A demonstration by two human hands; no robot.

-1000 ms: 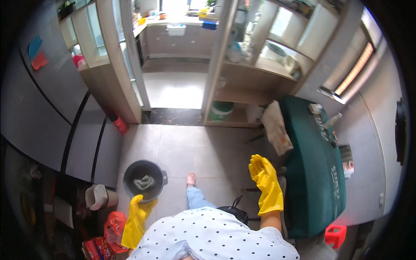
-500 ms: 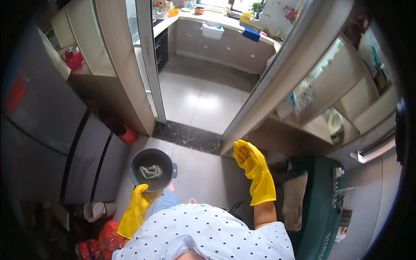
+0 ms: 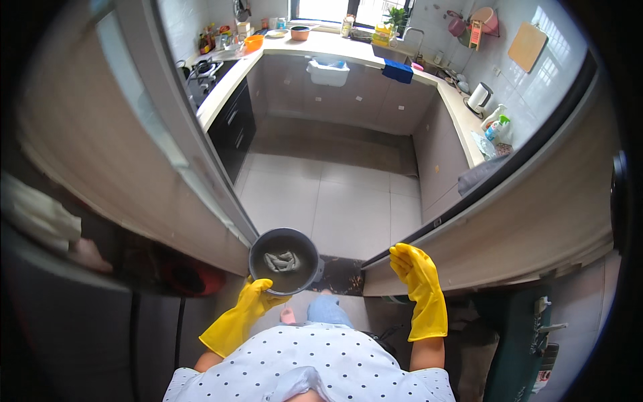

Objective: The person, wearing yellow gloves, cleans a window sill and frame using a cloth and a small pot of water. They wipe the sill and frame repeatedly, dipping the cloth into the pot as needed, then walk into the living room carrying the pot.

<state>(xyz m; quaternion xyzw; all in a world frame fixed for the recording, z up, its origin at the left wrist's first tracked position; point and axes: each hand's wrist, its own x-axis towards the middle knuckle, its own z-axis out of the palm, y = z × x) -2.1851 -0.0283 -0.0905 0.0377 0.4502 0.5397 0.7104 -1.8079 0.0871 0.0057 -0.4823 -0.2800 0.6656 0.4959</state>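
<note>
My left hand [image 3: 252, 300], in a yellow rubber glove, grips the near rim of a round dark grey basin [image 3: 319, 269], with the thumb over the edge. Inside the basin lies a crumpled grey cloth [image 3: 282, 261], in what looks like murky water. My right hand [image 3: 418, 275], gloved the same way, is raised to the right, apart from the basin. Its fingers are loosely bent and nothing shows in them. The doorway's right frame stands just beyond it.
A kitchen doorway opens ahead over a dark threshold [image 3: 343, 276]. Beyond the tiled floor [image 3: 348, 208], a U-shaped counter [image 3: 362, 50] carries a stove [image 3: 206, 72], a kettle [image 3: 479, 98] and bottles. A white bin [image 3: 328, 72] hangs on its front. A green box-like thing [image 3: 519, 348] stands at right.
I have moved forward to the doorway, so more of the kitchen shows. The basin, still in my left hand, is now before the opening. My right hand stays raised.
</note>
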